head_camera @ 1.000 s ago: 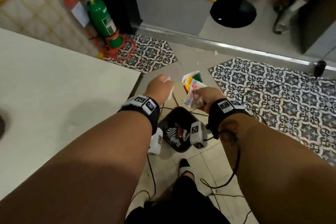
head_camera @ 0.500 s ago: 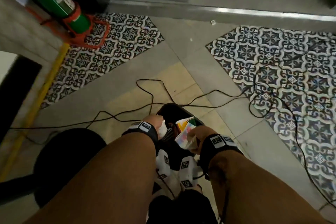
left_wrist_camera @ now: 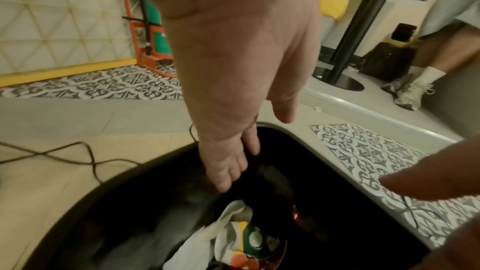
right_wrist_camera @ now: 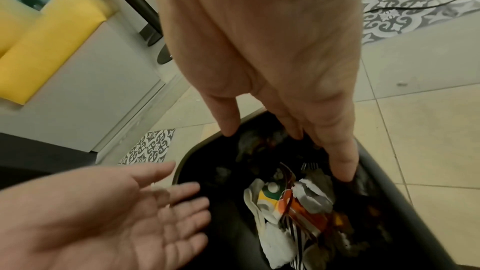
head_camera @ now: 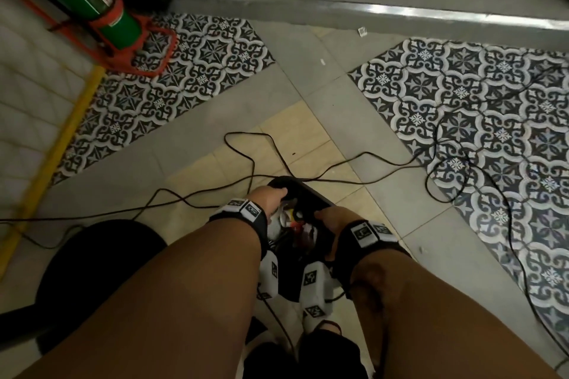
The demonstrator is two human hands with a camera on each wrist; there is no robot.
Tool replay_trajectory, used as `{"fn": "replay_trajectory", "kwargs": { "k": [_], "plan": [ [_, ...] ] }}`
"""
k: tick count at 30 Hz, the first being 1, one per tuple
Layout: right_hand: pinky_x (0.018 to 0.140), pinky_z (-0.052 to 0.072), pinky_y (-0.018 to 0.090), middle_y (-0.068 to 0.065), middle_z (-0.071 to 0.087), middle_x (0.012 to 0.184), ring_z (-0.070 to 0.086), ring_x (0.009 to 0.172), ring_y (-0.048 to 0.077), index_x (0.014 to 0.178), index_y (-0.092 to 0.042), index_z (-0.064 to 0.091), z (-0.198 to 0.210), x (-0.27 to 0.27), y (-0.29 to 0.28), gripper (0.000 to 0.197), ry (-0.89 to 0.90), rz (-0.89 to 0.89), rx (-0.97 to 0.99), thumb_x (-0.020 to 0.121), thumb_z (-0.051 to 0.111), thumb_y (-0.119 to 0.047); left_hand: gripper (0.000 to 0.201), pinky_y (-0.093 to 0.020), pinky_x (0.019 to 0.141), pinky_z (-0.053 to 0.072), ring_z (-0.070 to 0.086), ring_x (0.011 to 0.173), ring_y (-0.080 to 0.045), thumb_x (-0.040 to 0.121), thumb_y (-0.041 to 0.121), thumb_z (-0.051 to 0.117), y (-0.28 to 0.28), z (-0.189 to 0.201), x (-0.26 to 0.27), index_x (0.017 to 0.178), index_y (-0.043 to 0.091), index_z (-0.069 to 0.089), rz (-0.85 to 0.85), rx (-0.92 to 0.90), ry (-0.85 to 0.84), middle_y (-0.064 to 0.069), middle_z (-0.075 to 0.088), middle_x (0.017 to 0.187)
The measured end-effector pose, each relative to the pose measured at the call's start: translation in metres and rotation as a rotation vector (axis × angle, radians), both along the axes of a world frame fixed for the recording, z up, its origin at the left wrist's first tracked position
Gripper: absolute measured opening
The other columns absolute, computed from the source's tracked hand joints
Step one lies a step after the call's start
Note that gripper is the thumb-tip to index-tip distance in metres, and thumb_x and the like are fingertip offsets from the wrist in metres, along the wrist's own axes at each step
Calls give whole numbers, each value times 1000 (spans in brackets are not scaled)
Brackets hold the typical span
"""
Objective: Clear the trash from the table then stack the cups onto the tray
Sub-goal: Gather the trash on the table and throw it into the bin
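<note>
Trash point(right_wrist_camera: 285, 208) in bin point(head_camera: 311, 194), tiled floor point(head_camera: 308, 86)

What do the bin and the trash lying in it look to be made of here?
Trash bin: seems moulded black plastic, smooth and matte, with a rounded one-piece rim.
Colourful wrapper: likely printed paper or thin film, creased and glossy in spots; which one is unclear.
White tissue: soft crumpled paper, dull and limp.
Both hands hang open above it.

Bin mouth point(right_wrist_camera: 197, 147): unobstructed above. Interior: crumpled wrappers and tissue point(right_wrist_camera: 285, 202) low down, depth unclear in dim light. Floor beside bin: loose black cables point(head_camera: 246, 163). Left: fire extinguisher stand point(head_camera: 135, 49).
</note>
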State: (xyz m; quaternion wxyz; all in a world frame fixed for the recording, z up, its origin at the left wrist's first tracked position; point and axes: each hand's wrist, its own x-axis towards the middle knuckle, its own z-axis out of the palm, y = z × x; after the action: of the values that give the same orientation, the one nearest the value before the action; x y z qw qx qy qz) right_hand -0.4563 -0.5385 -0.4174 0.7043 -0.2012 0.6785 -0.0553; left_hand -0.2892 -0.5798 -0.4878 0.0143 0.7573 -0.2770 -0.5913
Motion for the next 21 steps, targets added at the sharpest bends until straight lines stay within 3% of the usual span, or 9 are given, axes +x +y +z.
{"fn": "replay_trajectory", "kwargs": {
  "k": [2, 4, 6, 7, 9, 11, 16, 19, 21],
  "plan": [
    [32, 45, 16, 8, 59, 95, 53, 28, 1, 143, 1, 41, 29, -1, 4, 41, 5, -8, -15, 104, 38, -12, 44, -44, 98, 53, 61, 119, -36, 93, 32, 59, -4, 34, -8, 124, 1, 61, -41, -58, 14, -19, 63, 128],
    [30, 42, 16, 2, 56, 85, 51, 26, 1, 140, 4, 45, 55, 1, 4, 40, 43, 14, -48, 103, 42, -11, 32, -44, 95, 53, 64, 113, -37, 92, 20, 57, -9, 76, -19, 112, -3, 67, -109, -138, -49, -22, 67, 119],
    [41, 51, 17, 13, 65, 99, 65, 46, 7, 133, 7, 52, 84, -1, -4, 38, 102, 44, -112, 100, 48, -11, 23, -35, 88, 52, 64, 110, -35, 95, 14, 50, -12, 135, -27, 93, -3, 67, -221, -187, -117, -21, 68, 116],
    [57, 58, 23, 18, 67, 107, 72, 70, 16, 129, 6, 56, 101, 0, -10, 35, 145, 74, -176, 98, 52, -10, 23, -32, 85, 49, 62, 112, -33, 98, 13, 46, -13, 166, -31, 89, 1, 63, -246, -234, -153, -19, 66, 119],
    [90, 56, 41, 23, 65, 120, 66, 107, 34, 114, -5, 67, 145, 3, -25, 24, 238, 97, -334, 94, 54, -8, 20, -31, 90, 45, 58, 117, -34, 99, 12, 44, -14, 233, -38, 104, 1, 61, -193, -323, -133, -20, 62, 125],
    [97, 52, 47, 22, 66, 122, 64, 110, 37, 105, -18, 69, 198, 13, -43, 23, 337, 152, -561, 92, 54, -8, 29, -35, 101, 45, 54, 122, -35, 97, 12, 48, -10, 302, -38, 123, 3, 57, -106, -464, -83, -18, 56, 132],
    [93, 50, 38, 9, 71, 111, 64, 107, 29, 114, -19, 72, 375, 80, -61, 32, 450, 247, -1081, 89, 52, -16, 38, -34, 98, 44, 54, 121, -28, 97, 11, 49, 25, 479, 9, 135, 10, 51, -39, -858, -34, -13, 51, 138],
    [81, 54, 37, 3, 73, 96, 67, 92, 25, 101, -19, 73, 448, 141, -43, 27, 224, 454, -1301, 85, 51, -22, 32, -24, 84, 47, 60, 107, -20, 96, 10, 54, 72, 553, 75, 128, 10, 58, -74, -1028, -135, -9, 59, 127],
    [67, 50, 29, -4, 68, 83, 62, 80, 18, 90, -23, 70, 472, 189, -22, 15, 97, 731, -1347, 90, 55, -19, 28, -11, 74, 42, 59, 97, -12, 95, 12, 58, 112, 581, 133, 122, 10, 62, -84, -1032, -239, -4, 64, 119]
  ]
}}
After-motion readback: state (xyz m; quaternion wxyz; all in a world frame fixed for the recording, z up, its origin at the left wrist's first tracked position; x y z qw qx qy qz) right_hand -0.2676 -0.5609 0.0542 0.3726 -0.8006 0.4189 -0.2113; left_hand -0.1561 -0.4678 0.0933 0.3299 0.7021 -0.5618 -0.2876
